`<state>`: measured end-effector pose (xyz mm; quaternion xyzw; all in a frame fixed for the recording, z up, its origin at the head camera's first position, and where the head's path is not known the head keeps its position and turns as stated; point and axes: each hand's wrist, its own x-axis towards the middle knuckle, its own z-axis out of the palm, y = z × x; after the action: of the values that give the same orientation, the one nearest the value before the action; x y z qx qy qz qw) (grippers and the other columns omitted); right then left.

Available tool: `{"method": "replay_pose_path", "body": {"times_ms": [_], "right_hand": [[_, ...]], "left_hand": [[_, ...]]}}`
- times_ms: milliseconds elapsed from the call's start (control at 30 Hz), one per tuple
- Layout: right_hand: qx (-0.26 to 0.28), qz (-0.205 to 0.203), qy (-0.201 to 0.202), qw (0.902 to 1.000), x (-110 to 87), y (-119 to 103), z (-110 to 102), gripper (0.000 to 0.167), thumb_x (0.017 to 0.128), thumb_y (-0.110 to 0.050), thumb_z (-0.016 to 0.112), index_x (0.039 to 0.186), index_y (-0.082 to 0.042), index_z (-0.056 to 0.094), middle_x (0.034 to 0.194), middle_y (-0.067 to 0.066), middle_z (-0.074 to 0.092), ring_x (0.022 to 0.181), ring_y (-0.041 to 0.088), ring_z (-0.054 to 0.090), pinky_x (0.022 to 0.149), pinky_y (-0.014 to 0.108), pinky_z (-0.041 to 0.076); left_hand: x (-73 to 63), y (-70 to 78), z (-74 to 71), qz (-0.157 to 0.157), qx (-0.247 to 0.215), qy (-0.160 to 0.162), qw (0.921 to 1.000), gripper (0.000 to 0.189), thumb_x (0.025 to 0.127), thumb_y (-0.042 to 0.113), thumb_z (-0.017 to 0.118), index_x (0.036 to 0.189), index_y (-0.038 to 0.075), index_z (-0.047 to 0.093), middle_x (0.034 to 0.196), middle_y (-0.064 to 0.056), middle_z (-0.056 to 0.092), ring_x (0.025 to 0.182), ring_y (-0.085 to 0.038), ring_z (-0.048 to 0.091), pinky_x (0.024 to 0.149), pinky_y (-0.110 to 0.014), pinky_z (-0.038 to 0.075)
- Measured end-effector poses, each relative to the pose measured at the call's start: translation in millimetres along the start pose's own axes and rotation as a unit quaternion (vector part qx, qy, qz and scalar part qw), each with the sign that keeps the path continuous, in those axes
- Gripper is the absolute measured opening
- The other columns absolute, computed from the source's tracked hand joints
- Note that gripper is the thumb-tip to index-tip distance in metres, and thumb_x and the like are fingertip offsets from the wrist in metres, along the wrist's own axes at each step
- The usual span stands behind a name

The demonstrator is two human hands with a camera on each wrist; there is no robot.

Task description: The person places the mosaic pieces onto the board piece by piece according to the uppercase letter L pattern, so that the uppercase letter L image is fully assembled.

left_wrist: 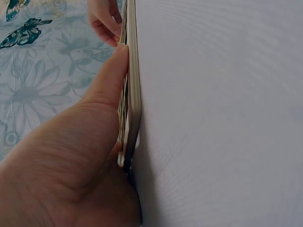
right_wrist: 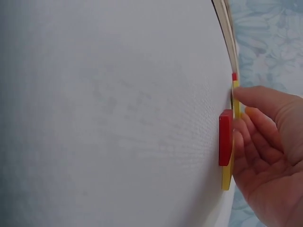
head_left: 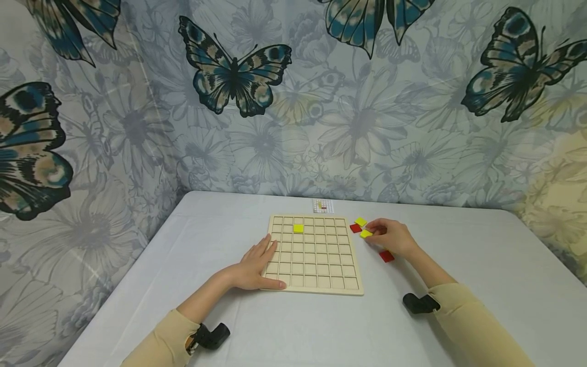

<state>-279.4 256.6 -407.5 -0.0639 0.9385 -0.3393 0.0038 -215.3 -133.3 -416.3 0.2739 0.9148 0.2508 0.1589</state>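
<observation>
A pale wooden grid board (head_left: 316, 293) lies on the white table. My left hand (head_left: 253, 265) rests on its left side, fingers spread and thumb along the near edge; the left wrist view shows that thumb (left_wrist: 111, 78) on the board's rim. One yellow square tile (head_left: 298, 228) sits in a cell of the second row. To the right of the board my right hand (head_left: 392, 237) pinches another yellow tile (head_left: 365, 234) between thumb and fingers. Beside it lie a red tile (head_left: 355, 228) and a further yellow tile (head_left: 360, 222). Nearer me is a second red tile (head_left: 387, 256), below the right hand.
Behind the board lies a small card (head_left: 323, 206) printed with a grid and coloured squares. A cloth patterned with butterflies (head_left: 235, 76) hangs behind and to the left of the table (head_left: 220, 209). Black wrist devices (head_left: 213, 336) are worn at both sleeves.
</observation>
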Motion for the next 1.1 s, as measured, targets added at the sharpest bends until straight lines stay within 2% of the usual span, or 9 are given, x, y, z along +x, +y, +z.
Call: {"method": "replay_pose_path", "body": {"times_ms": [300, 533, 767, 900, 1100], "right_hand": [[0.035, 0.013, -0.011, 0.9992, -3.9, -8.5, 5.6, 0.042, 0.083, -0.031, 0.079, 0.115, -0.006, 0.067, 0.102, 0.007, 0.068, 0.093, 0.021, 0.06, 0.075, 0.03, 0.048], [0.077, 0.012, -0.025, 0.9967, -7.0, -19.0, 11.9, 0.045, 0.081, -0.034, 0.079, 0.117, -0.008, 0.068, 0.105, 0.005, 0.069, 0.096, 0.02, 0.062, 0.079, 0.032, 0.049], [0.101, -0.01, -0.029, 0.9944, -7.7, -27.1, 22.1, 0.045, 0.081, -0.029, 0.081, 0.117, -0.006, 0.068, 0.106, 0.006, 0.069, 0.093, 0.018, 0.063, 0.078, 0.031, 0.05], [0.11, -0.011, -0.034, 0.9933, -8.2, -33.6, 27.3, 0.043, 0.08, -0.027, 0.081, 0.115, -0.005, 0.069, 0.101, 0.005, 0.069, 0.089, 0.016, 0.062, 0.074, 0.029, 0.049], [0.119, -0.02, -0.044, 0.9917, -8.5, -42.2, 33.2, 0.04, 0.08, -0.024, 0.081, 0.113, -0.005, 0.069, 0.099, 0.004, 0.068, 0.088, 0.017, 0.061, 0.076, 0.03, 0.049]], "left_hand": [[-0.4, -0.6, 0.8, 0.0, 0.004, 0.001, 1.0, 0.11, 0.085, 0.056, 0.068, 0.155, -0.001, 0.006, 0.16, -0.02, -0.011, 0.148, -0.033, -0.008, 0.117, -0.05, 0.0], [0.6, -1.6, 1.8, 0.003, 0.002, 0.004, 1.0, 0.11, 0.085, 0.056, 0.068, 0.155, -0.001, 0.006, 0.16, -0.02, -0.011, 0.148, -0.033, -0.008, 0.117, -0.05, 0.001], [0.7, -2.2, 2.0, 0.005, 0.005, 0.005, 1.0, 0.11, 0.085, 0.057, 0.068, 0.155, -0.002, 0.006, 0.16, -0.021, -0.01, 0.148, -0.033, -0.008, 0.117, -0.051, 0.001], [0.6, -2.1, 1.8, 0.006, 0.005, 0.006, 1.0, 0.11, 0.085, 0.056, 0.068, 0.155, -0.002, 0.006, 0.16, -0.021, -0.01, 0.148, -0.033, -0.007, 0.117, -0.051, 0.001], [0.6, -2.0, 1.7, 0.005, 0.001, 0.004, 1.0, 0.11, 0.085, 0.056, 0.068, 0.155, -0.001, 0.006, 0.16, -0.02, -0.011, 0.148, -0.033, -0.008, 0.117, -0.051, 0.0]]}}
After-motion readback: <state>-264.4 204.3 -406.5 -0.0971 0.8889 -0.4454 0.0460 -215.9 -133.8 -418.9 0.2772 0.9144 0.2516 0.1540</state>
